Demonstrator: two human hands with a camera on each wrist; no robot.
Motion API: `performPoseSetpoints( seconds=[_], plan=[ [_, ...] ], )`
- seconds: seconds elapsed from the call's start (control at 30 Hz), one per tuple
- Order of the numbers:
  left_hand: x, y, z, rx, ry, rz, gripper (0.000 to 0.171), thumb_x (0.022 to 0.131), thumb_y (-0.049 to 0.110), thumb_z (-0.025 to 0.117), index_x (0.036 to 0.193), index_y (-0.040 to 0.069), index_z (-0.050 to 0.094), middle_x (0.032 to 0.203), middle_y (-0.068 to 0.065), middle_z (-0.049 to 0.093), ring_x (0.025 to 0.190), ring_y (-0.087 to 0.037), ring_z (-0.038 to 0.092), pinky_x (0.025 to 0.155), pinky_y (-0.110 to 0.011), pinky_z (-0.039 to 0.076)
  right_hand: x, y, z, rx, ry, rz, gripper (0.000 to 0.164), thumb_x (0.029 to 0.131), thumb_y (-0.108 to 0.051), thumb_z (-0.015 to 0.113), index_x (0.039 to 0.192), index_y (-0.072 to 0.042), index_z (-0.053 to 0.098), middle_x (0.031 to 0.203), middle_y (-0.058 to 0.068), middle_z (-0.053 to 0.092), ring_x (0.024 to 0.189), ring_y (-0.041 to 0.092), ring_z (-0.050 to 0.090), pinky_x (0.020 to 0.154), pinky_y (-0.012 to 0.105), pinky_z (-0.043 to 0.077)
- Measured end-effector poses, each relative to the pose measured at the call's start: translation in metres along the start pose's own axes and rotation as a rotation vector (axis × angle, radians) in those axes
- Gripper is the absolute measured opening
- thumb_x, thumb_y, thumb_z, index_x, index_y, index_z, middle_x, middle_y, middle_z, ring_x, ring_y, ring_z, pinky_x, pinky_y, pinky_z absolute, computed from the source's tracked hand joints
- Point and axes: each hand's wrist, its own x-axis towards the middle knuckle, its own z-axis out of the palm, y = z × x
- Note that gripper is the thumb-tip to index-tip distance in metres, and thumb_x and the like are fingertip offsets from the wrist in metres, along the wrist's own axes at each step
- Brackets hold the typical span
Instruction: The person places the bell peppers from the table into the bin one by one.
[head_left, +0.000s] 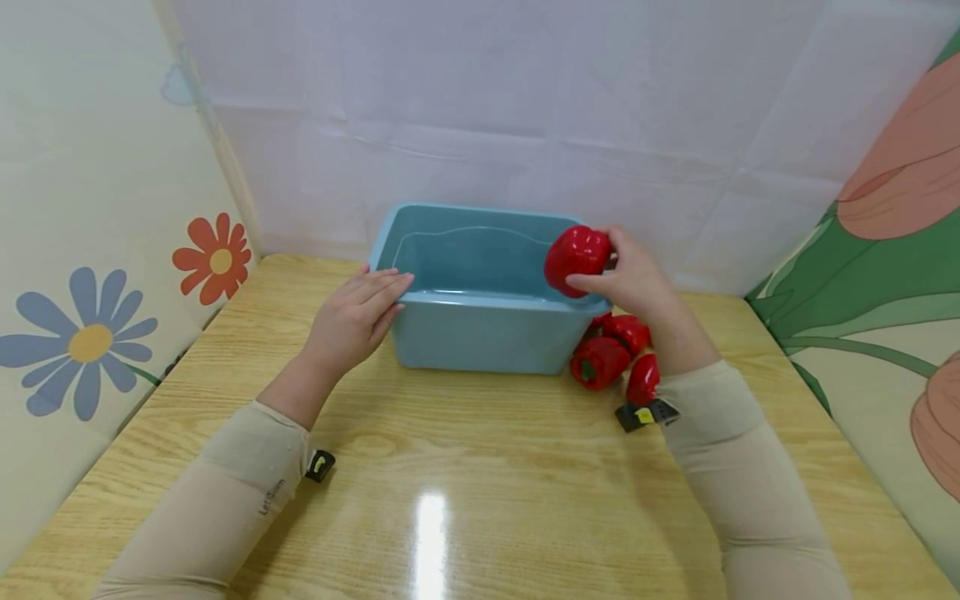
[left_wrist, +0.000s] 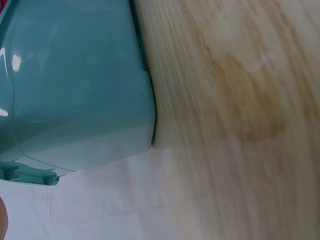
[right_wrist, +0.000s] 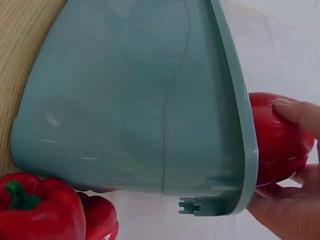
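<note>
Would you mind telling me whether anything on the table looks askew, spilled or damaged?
Nothing stands out: the blue bin sits upright with no visible damage, the red peppers lie beside its right end, and the right hand holds another pepper near the bin's rim. I see no spill on the table.

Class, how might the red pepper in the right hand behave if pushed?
The red pepper looks glossy, so it may be slippery. Its rounded, lobed sides suggest an uneven roll. No dent shows where the right hand grips it, so it is probably stiff.
</note>
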Motion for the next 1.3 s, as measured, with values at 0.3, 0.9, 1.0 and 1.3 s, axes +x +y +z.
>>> performPoseSetpoints(
  seconds=[0.3,0.9,1.0,1.3],
  plan=[
    [0.001,0.0013,-0.0015,0.003,-0.003,-0.004,0.04,0.084,0.012,0.063,0.123,0.004,0.058,0.119,-0.011,0.061,0.112,-0.028,0.054,0.102,-0.048,0.035,0.002,0.0001,0.0014,-0.013,0.009,0.015,0.074,0.075,-0.038,0.074,0.132,-0.016,0.033,0.125,0.006,0.046,0.108,0.027,0.044,0.08,0.043,0.051],
    [0.0012,0.0014,-0.0015,0.0,0.004,-0.004,0.036,0.094,0.024,0.051,0.122,0.003,0.058,0.119,-0.011,0.061,0.112,-0.028,0.054,0.102,-0.048,0.035,0.0014,0.0025,0.0014,0.002,0.015,-0.006,0.07,0.077,-0.035,0.073,0.132,-0.014,0.034,0.124,0.007,0.047,0.107,0.027,0.044,0.083,0.043,0.049],
    [0.0013,0.0013,-0.0015,0.001,0.003,-0.005,0.038,0.096,0.028,0.047,0.122,0.003,0.058,0.118,-0.011,0.061,0.112,-0.027,0.054,0.102,-0.048,0.035,0.0012,0.0024,0.0012,-0.003,0.01,-0.004,0.071,0.076,-0.035,0.073,0.132,-0.014,0.034,0.125,0.007,0.046,0.109,0.027,0.044,0.083,0.043,0.049],
    [-0.0002,0.0012,-0.0007,0.001,0.005,-0.004,0.036,0.09,0.018,0.058,0.122,0.004,0.058,0.118,-0.01,0.061,0.111,-0.028,0.055,0.102,-0.048,0.035,0.0032,0.0052,0.0011,0.017,-0.03,-0.023,0.069,0.079,-0.037,0.07,0.134,-0.012,0.036,0.133,0.012,0.044,0.119,0.031,0.045,0.09,0.049,0.046]
  ],
)
